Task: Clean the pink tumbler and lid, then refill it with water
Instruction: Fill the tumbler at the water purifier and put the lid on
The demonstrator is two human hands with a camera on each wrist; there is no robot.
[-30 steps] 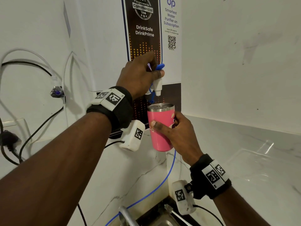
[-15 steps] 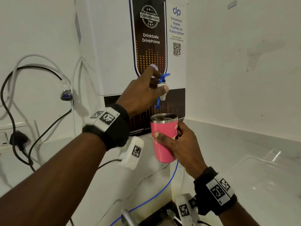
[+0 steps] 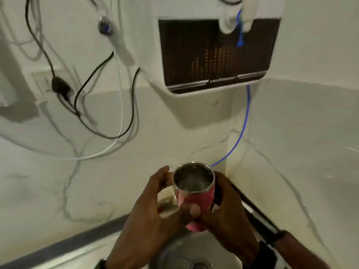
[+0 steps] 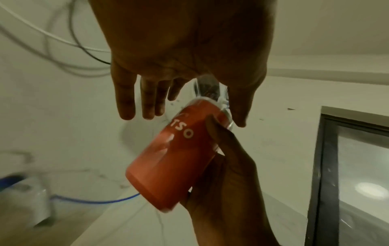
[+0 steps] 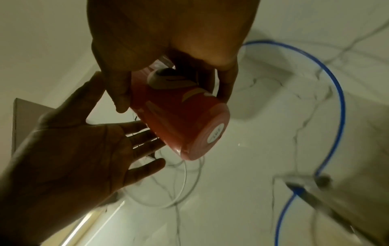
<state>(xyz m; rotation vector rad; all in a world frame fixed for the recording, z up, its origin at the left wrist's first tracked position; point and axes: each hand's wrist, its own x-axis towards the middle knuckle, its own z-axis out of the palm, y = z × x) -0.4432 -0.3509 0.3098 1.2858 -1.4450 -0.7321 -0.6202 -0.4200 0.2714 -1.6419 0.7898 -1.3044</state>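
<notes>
The pink tumbler point(image 3: 194, 202) has a steel rim and an open mouth, and no lid is in view. My right hand point(image 3: 206, 199) grips it from the right, thumb on the near side and fingers round the far side. It hangs over the sink corner, slightly tilted, well below the purifier's tap point(image 3: 246, 14). My left hand point(image 3: 161, 183) is beside the tumbler on the left with its fingers straight and holds nothing. In the left wrist view those fingers point(image 4: 147, 103) reach past the tumbler point(image 4: 172, 158). In the right wrist view its base point(image 5: 202, 133) shows.
The white water purifier point(image 3: 213, 55) hangs on the wall ahead, with a blue tube point(image 3: 242, 123) running down from it. Black and white cables point(image 3: 87, 94) hang at the left. The steel sink point(image 3: 194, 255) lies below my hands, between marble counters point(image 3: 291, 152).
My left hand has let go of the tap and come down beside the tumbler. My right hand has lowered the tumbler away from the tap to above the sink. The view has tipped downward.
</notes>
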